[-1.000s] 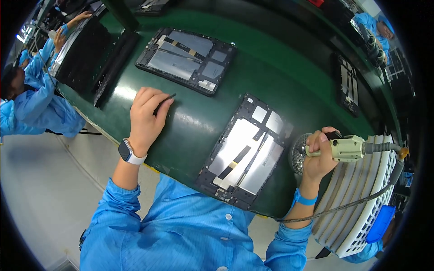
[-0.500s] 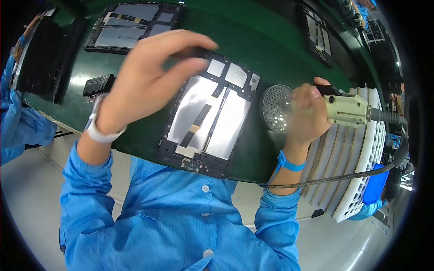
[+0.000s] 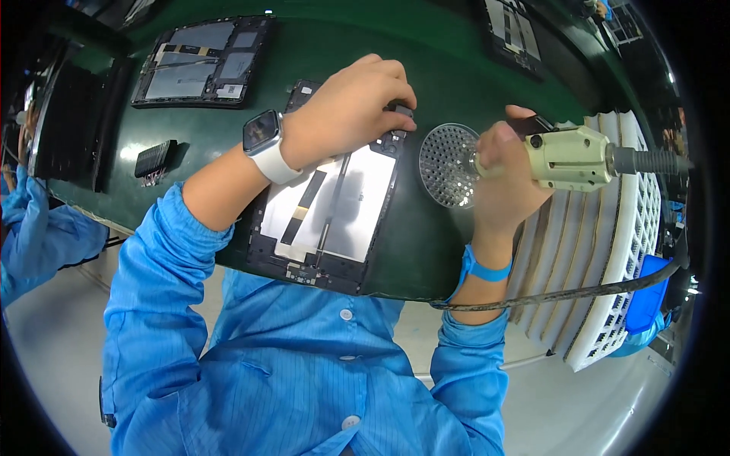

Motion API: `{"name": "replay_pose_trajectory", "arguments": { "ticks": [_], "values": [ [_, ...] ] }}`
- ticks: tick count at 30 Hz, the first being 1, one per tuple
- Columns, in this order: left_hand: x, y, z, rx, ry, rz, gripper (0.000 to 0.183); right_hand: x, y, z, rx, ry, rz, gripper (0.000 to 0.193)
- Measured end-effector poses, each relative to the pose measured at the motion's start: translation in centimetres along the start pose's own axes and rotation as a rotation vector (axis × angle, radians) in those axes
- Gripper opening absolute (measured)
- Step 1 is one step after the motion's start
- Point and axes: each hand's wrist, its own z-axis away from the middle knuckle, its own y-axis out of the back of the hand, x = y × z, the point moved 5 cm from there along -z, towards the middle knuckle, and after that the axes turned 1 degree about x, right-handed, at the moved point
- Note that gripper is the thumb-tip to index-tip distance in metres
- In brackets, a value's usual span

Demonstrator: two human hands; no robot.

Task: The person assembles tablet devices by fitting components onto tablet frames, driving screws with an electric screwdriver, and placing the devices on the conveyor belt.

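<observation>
An opened tablet [image 3: 357,213] lies on the green table in front of me, its silvery battery area, dark ribbon cable and small circuit board uncovered. My left hand [image 3: 361,110] reaches over its far end; thumb and fingers close around the far right corner and hide much of that end. In my right hand [image 3: 506,175], a pale green electric screwdriver [image 3: 574,158] is held sideways, its cord leaving to the right. Between the screwdriver and the tablet sits a round perforated screw dish [image 3: 449,166] with shiny bits in its holes.
Another opened tablet [image 3: 205,61] lies far left, and one more [image 3: 513,34] far right. A small black comb-like part [image 3: 156,159] rests on the left. White gridded trays [image 3: 601,251] stand at the right, near a blue bin [image 3: 646,296]. A dark cable [image 3: 563,292] crosses below my right wrist.
My left hand has moved right and closed around the tablet's far right corner. The view has shifted slightly. My right hand still holds the screwdriver beside the dish.
</observation>
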Motion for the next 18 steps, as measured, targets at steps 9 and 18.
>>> {"name": "replay_pose_trajectory", "arguments": {
  "ticks": [9, 18],
  "values": [
    [-1.9, -0.7, -1.2, -0.351, 0.408, 0.094, 0.017, 0.6, -0.3, 0.0, -0.069, 0.025, 0.044, 0.022],
    [-0.5, 0.8, 3.2, -0.199, 0.408, 0.08, 0.013, -1.3, -5.5, 0.2, -0.132, -0.047, -0.171, 0.016]
  ]
}}
